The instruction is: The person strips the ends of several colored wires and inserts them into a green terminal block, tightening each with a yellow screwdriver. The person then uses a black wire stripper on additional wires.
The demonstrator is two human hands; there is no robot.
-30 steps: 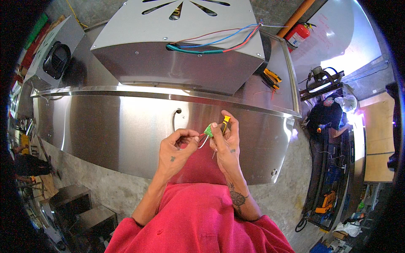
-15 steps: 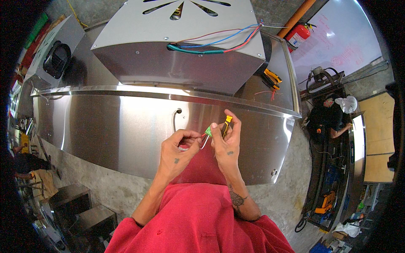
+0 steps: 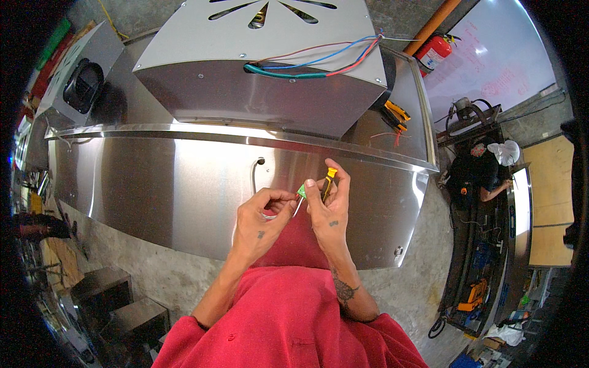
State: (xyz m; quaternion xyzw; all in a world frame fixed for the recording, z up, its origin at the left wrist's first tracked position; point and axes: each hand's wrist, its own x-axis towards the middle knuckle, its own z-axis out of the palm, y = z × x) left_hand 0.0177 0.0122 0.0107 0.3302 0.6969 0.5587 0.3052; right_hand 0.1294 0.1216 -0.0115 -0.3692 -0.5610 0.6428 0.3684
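Okay, we're pinching the green connector (image 3: pixel 301 192) in our nearly closed right grip (image 3: pixel 327 211), yellow-black screwdriver (image 3: pixel 331 174) riding there too; our closed left grip (image 3: pixel 262 219) is seemingly pinching red wire (image 3: pixel 297 197) just beside it. We're judging connector light, stiff, best held by sides.

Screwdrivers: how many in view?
1: yellow-and-black screwdriver, in the right hand, which also holds the green connector. More may be hidden or too small to make out.

Single view: head-worn fisheye looking down; wearer's red shirt (image 3: pixel 288 319) at six o'clock, hands (image 3: pixel 261 222) near, around centre, grey box (image 3: pixel 190 46) toward twelve.
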